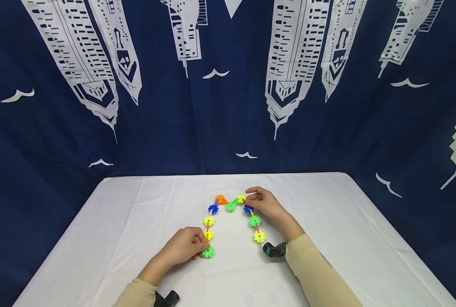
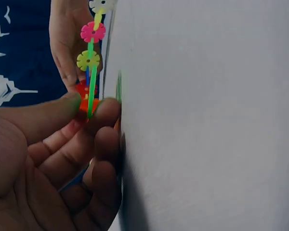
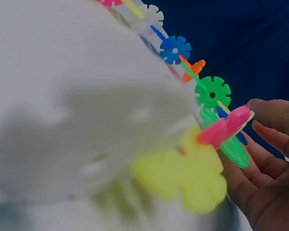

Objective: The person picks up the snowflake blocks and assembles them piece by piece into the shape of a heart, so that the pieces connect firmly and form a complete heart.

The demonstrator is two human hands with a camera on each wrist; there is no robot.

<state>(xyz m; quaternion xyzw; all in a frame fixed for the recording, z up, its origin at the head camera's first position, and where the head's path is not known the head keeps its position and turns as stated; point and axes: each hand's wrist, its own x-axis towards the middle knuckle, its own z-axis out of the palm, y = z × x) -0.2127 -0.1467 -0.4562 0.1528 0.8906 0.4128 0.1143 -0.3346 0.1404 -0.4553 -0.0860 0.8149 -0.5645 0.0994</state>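
A chain of notched plastic snowflake discs (image 1: 255,221) lies on the table in an M-like outline. My left hand (image 1: 186,245) is at its near left end, where thumb and forefinger pinch a green disc (image 1: 208,251). The left wrist view has that disc edge-on, an orange disc (image 2: 85,105) right behind it. My right hand (image 1: 265,203) is at the far right bend, beside a yellow disc (image 1: 241,198) and over part of a dark blue one (image 1: 248,209). In the right wrist view, a thin yellow rim (image 3: 252,116) sits between its fingertips; other discs hide the remaining fingertips.
White cloth covers the table (image 1: 136,221). A dark blue curtain (image 1: 228,128) with white buildings hangs behind it. A black wrist device (image 1: 275,250) juts from the right cuff near the chain's right end; another (image 1: 168,299) is at the left cuff.
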